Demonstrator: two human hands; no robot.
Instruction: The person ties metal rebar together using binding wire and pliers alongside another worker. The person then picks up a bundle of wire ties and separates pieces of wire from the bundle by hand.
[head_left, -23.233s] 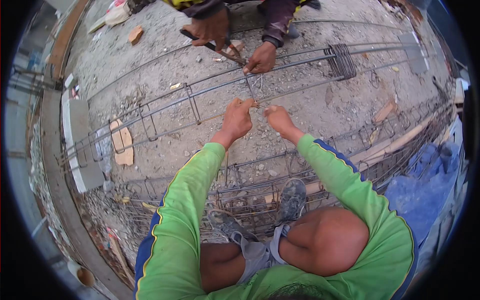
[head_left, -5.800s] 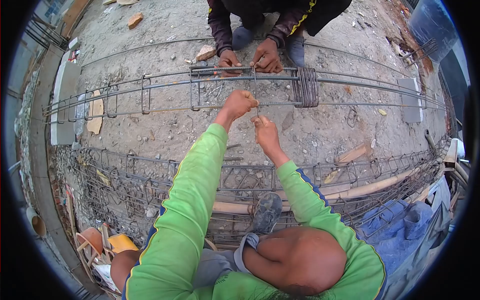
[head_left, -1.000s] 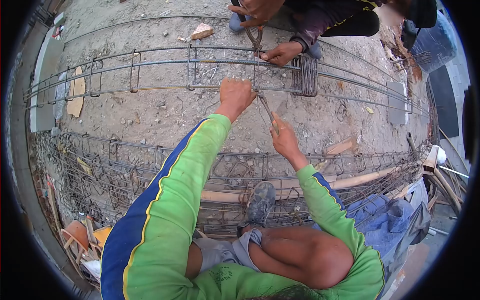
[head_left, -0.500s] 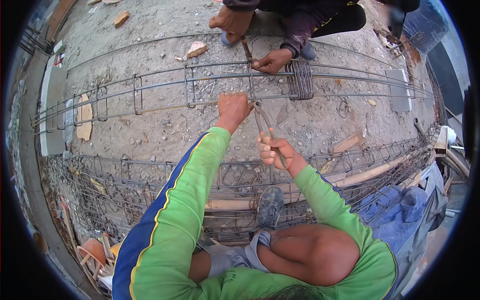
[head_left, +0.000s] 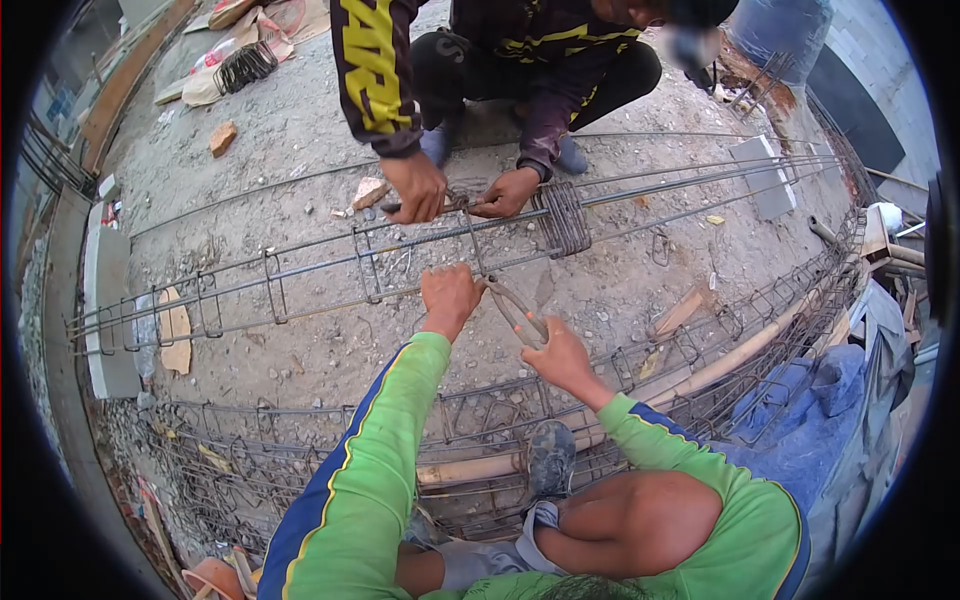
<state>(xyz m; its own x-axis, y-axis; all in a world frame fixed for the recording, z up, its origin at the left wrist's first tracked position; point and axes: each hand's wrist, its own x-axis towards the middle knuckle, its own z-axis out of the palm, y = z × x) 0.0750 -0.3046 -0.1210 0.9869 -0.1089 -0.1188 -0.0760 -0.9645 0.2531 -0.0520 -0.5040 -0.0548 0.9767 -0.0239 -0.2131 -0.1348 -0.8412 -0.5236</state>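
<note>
My left hand [head_left: 450, 296] is closed round the near bar of a long rebar cage [head_left: 330, 301], beside a stirrup. Pincers [head_left: 513, 307] have their jaws at that bar, just right of my left hand. Their handles are spread, and my right hand [head_left: 560, 352] grips them from the near side. Across the cage a co-worker [head_left: 500, 60] crouches, both hands on the far bar at the same stirrup, a dark tool in one of them. A bundle of stirrups [head_left: 563, 219] hangs on the bars to the right.
More rebar cages [head_left: 480, 405] and a bamboo pole [head_left: 500, 466] lie near my shoe [head_left: 551, 460]. Pale blocks [head_left: 112, 320] support the cage's left end. A blue sheet [head_left: 800, 415] lies at the right. Stones and wood scraps dot the ground.
Since the earlier frames, pincers have come into my right hand, and their jaws have moved to the bar. The co-worker's head and torso now show more, and the view has tilted.
</note>
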